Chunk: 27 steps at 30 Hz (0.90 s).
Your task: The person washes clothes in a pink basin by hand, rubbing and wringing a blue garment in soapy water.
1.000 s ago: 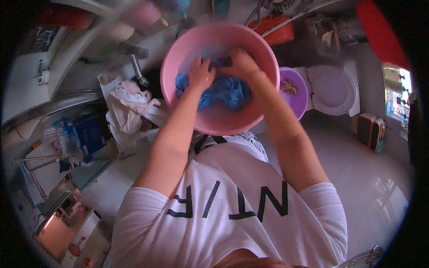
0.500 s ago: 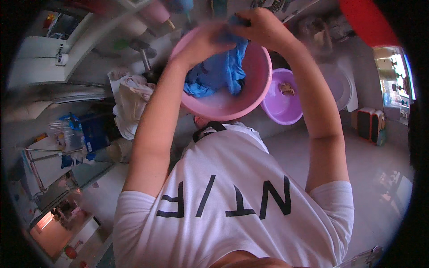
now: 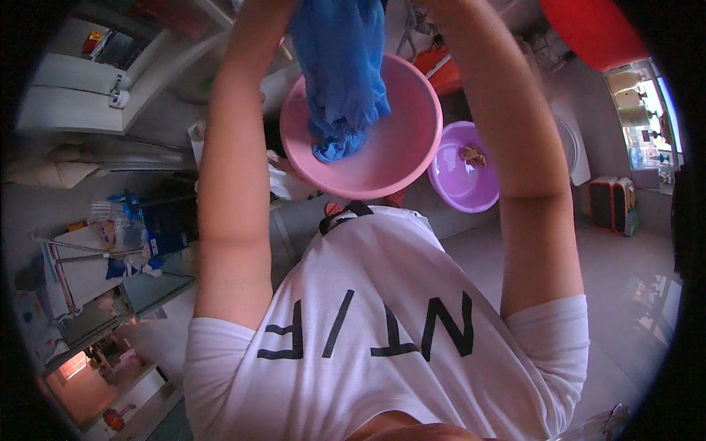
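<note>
A wet blue cloth garment hangs down from the upper edge of the picture. Its bunched lower end reaches into a pink basin. Both my arms are raised toward the top. My left forearm runs up just left of the cloth, and my left hand is cut off by the upper edge. Right of the cloth, my right forearm also leaves the picture at the top, so my right hand is out of sight too. What the fingers do at the cloth's upper end cannot be seen.
Beside the pink basin stands a smaller purple basin with a crumpled tan cloth in it. White fabric lies left of the basin, partly behind my arm. A red object juts in at the upper right. A boxy black-and-orange item stands by the wall.
Both hands have gone up and out of the picture. The blue cloth, gathered over the basin before, is now lifted and stretched into a long hanging length.
</note>
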Tool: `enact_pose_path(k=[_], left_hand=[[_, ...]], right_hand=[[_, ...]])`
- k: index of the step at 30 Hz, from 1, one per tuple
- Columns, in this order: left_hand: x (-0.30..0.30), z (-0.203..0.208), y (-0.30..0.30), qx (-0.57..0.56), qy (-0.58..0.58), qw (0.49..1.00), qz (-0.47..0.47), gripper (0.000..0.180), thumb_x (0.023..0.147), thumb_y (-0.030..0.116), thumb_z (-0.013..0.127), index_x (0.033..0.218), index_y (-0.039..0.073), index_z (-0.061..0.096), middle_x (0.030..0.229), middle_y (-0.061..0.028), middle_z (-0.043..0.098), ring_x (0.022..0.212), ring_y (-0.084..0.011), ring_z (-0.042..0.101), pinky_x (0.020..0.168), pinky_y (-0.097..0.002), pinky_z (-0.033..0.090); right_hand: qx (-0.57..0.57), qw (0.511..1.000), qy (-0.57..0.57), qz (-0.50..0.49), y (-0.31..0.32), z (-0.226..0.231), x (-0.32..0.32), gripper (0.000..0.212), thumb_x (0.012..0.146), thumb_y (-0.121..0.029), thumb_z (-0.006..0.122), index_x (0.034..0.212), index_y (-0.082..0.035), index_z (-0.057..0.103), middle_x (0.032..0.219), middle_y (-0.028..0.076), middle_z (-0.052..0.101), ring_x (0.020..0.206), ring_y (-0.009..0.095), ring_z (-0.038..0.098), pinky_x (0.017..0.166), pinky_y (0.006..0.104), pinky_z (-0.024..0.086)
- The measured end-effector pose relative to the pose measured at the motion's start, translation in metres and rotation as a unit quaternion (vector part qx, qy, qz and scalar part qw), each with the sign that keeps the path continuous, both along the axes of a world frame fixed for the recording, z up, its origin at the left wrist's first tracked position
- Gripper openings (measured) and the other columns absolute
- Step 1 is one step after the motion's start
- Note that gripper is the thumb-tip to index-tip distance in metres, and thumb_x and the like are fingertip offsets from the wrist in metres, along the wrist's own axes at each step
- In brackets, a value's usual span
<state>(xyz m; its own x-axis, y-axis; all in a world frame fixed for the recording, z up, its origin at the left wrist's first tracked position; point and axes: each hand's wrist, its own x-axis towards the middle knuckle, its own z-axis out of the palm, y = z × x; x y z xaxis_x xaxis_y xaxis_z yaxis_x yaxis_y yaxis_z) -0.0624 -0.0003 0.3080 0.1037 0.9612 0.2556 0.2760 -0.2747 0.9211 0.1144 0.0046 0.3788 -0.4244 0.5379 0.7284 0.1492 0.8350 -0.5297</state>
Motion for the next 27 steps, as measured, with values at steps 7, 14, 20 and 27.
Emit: enact_pose_path(k=[7, 14, 20, 27], left_hand=[[-0.078, -0.170, -0.079, -0.404, -0.359, 0.839, -0.069, 0.032, 0.082, 0.032, 0.062, 0.102, 0.007, 0.059, 0.086, -0.0071, 0.062, 0.081, -0.0222, 0.059, 0.079, -0.0407, 0.051], [-0.010, -0.216, -0.124, -0.522, -0.335, 0.783, 0.042, 0.043, 0.079, 0.033, 0.065, 0.112, 0.006, 0.057, 0.108, -0.0094, 0.059, 0.099, -0.0227, 0.058, 0.083, -0.0374, 0.049], [0.000, -0.187, -0.087, -0.387, -0.561, 0.731, 0.029, 0.020, 0.085, 0.016, 0.057, 0.101, 0.003, 0.059, 0.101, -0.0091, 0.062, 0.097, -0.0217, 0.058, 0.088, -0.0388, 0.047], [0.011, -0.148, -0.066, -0.317, -0.577, 0.752, 0.033, 0.018, 0.089, 0.015, 0.050, 0.097, 0.002, 0.058, 0.099, -0.0098, 0.062, 0.094, -0.0228, 0.058, 0.088, -0.0402, 0.046]], right_hand=[[-0.131, 0.970, -0.182, 0.090, -0.050, -0.169, -0.014, 0.023, 0.080, -0.020, 0.061, 0.100, -0.011, 0.068, 0.091, 0.013, 0.066, 0.082, 0.029, 0.064, 0.074, 0.0384, 0.049], [-0.203, 0.957, -0.178, 0.110, -0.136, -0.237, -0.012, 0.017, 0.080, -0.017, 0.063, 0.094, -0.009, 0.067, 0.088, 0.009, 0.065, 0.083, 0.024, 0.059, 0.078, 0.0348, 0.046], [-0.550, 0.816, 0.010, -0.178, -0.120, -0.264, 0.008, 0.028, 0.082, -0.018, 0.066, 0.097, 0.003, 0.054, 0.084, 0.011, 0.061, 0.077, 0.016, 0.058, 0.072, 0.0290, 0.047], [-0.532, 0.766, -0.220, -0.285, -0.119, -0.322, -0.006, 0.069, 0.073, -0.040, 0.070, 0.118, 0.000, 0.037, 0.119, 0.027, 0.048, 0.105, 0.042, 0.054, 0.089, 0.0450, 0.045]])
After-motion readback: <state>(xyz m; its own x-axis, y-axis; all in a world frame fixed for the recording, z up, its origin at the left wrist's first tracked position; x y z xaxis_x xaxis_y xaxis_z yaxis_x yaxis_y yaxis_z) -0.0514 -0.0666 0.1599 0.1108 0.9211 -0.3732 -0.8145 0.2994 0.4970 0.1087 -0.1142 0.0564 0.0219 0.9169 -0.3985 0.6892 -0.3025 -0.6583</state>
